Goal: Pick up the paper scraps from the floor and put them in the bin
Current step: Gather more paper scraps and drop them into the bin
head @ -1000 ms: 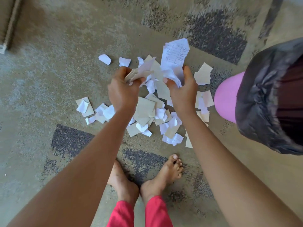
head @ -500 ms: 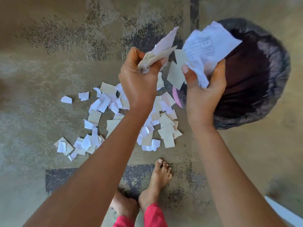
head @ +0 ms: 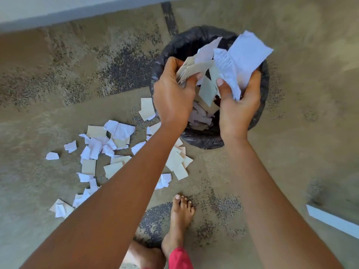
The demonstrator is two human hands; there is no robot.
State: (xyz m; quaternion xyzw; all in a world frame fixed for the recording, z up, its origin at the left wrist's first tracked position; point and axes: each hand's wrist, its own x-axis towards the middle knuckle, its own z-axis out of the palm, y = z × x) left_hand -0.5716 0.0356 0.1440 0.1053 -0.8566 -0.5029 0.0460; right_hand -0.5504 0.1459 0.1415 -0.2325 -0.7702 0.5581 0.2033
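Torn white and cream paper scraps [head: 108,150] lie scattered on the mottled tan floor [head: 58,84], left of the round bin lined with a black plastic bag [head: 202,139]; more scraps sit inside it. Over the bin, left hand [head: 172,98] grips a cream wad, right hand [head: 238,105] clutches crumpled white sheets. Bare foot [head: 179,216] below.

Both hands are hovering over the bin [head: 264,90], left hand [head: 173,98] beside right hand [head: 238,109], each gripping paper scraps [head: 245,55]. More scraps are lying inside the bin; a floor pile [head: 108,150] is spreading to its left.
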